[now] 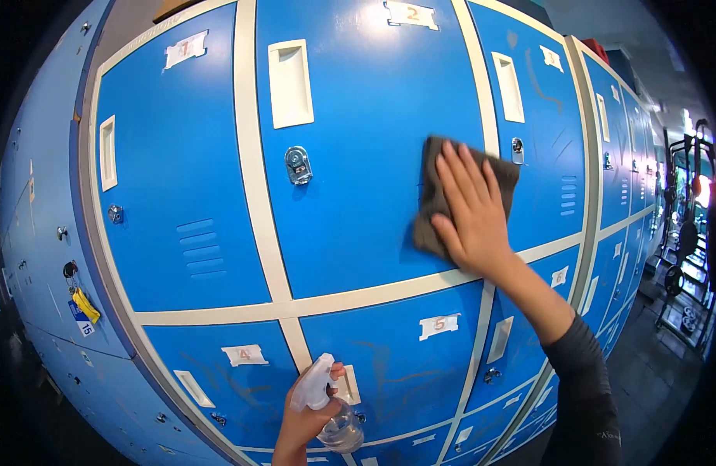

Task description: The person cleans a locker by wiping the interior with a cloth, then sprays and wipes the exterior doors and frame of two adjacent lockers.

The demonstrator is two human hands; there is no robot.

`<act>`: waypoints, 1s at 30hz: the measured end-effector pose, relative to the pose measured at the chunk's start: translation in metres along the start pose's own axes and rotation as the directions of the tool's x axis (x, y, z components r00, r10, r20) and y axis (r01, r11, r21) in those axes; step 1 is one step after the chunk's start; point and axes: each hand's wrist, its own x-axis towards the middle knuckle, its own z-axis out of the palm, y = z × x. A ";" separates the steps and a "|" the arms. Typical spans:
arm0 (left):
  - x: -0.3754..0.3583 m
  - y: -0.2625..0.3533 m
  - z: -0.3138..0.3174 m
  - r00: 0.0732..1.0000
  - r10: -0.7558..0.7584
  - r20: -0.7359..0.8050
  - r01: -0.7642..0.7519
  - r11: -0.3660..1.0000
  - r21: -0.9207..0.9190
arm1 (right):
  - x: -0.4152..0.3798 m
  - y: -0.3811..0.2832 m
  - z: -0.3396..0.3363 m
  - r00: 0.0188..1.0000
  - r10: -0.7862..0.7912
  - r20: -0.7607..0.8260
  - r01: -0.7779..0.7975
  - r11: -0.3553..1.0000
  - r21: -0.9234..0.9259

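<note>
My right hand (473, 208) holds a dark grey-brown cloth (435, 233) against the lower right of blue locker door number 2 (365, 179). Its fingers lie stretched over the cloth, which overlaps the cream frame toward door 3 (540, 85). Lower down, my left hand (310, 415) is closed around the neck of a clear spray bottle (342, 429) with a white trigger head (314, 382). This bottle is in front of doors 4 (218, 373) and 5 (397, 365), partly covering door 5's cream handle (348, 385). Smears show on doors 3, 4 and 5.
Metal lock fittings such as the hasp (299, 165) stick out from the doors. At left, light blue lockers (39, 233) carry a hanging key with a yellow and blue tag (84, 307). Gym equipment (688, 233) stands on the dark floor at far right.
</note>
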 end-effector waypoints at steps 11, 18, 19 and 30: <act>-0.001 0.001 0.001 0.999 -0.039 -0.024 0.038 0.999 -0.030 | 0.167 0.115 0.032 0.885 0.000 -0.465 -0.138 0.955 -0.263; -0.002 0.000 -0.001 1.000 0.009 -0.005 -0.009 0.998 -0.061 | 0.220 0.132 0.013 0.937 0.056 -0.344 -0.093 0.991 -0.092; -0.002 0.000 -0.001 1.000 0.009 -0.003 -0.009 0.998 -0.060 | 0.215 0.126 0.011 0.937 0.063 -0.343 -0.095 0.993 -0.077; 0.001 0.001 -0.002 1.000 -0.008 0.021 0.009 1.000 -0.025 | 0.020 -0.020 0.006 0.997 -0.070 -0.031 0.071 0.996 0.054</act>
